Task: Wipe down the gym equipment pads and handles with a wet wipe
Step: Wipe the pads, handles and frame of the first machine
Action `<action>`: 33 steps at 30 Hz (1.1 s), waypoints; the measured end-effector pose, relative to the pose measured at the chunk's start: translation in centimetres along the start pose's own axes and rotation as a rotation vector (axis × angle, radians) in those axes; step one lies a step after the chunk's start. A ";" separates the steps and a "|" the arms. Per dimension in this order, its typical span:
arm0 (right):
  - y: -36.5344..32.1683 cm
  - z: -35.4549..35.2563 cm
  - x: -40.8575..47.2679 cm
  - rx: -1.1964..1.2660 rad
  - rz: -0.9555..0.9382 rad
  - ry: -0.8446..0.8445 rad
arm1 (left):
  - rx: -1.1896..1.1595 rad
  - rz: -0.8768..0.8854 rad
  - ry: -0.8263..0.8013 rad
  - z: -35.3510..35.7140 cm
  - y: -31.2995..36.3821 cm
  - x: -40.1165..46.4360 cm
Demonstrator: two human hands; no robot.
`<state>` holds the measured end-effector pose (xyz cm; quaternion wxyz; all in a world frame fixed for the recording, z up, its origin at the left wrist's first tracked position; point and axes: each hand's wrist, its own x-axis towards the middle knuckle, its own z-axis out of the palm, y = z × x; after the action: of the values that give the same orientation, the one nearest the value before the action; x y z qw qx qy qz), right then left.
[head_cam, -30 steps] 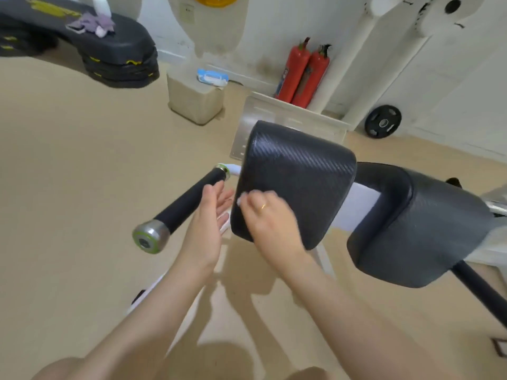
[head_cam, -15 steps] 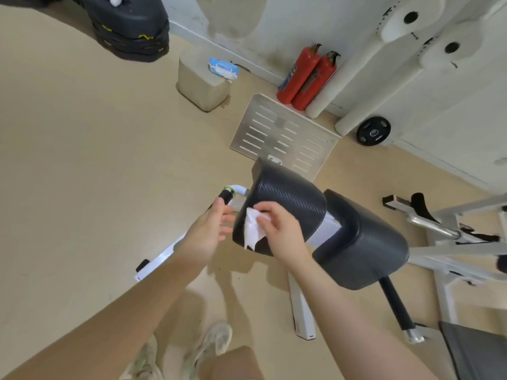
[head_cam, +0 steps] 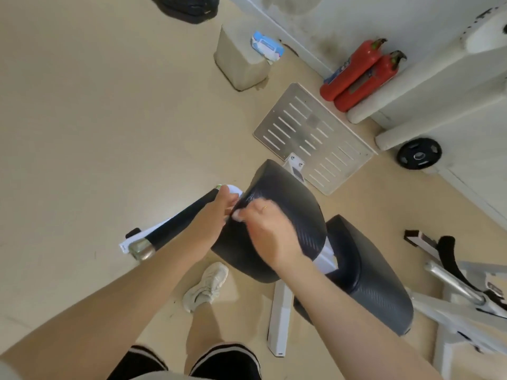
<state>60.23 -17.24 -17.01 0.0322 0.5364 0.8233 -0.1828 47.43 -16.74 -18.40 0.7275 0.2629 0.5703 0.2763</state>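
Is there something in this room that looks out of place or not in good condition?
Yes. The wall behind the concrete block has dark, mould-like stains near the floor. Two red fire extinguishers lean against the wall on the floor instead of hanging on a bracket, and a pack of wet wipes sits half over the block's edge.

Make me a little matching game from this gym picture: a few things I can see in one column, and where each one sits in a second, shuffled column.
Things:
1. wet wipe pack
2. fire extinguishers
3. weight plate
4. right hand

Places:
A. on the black pad
B. on top of the pale block
C. on the floor by the white wall base, far right
D. leaning against the wall, beside the slotted metal plate

Pairs: 1-B, 2-D, 3-C, 4-A
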 end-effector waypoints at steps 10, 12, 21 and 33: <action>7.7 -4.3 8.9 0.326 0.005 0.282 | -0.119 -0.027 0.086 1.4 0.5 3.5; 8.3 -3.5 9.9 0.310 -0.059 0.115 | -0.148 -0.063 0.135 1.3 1.2 4.2; 12.2 -1.8 12.6 0.183 -0.168 -0.335 | 0.526 -0.008 0.142 2.3 4.0 5.0; 13.5 -2.6 14.8 0.245 -0.220 -0.594 | 0.435 -0.346 -0.321 0.7 8.4 9.1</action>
<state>66.48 1.38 -21.86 0.1862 0.3675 0.8027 -0.4311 49.05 -4.41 -18.59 0.7712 0.3515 0.5302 -0.0250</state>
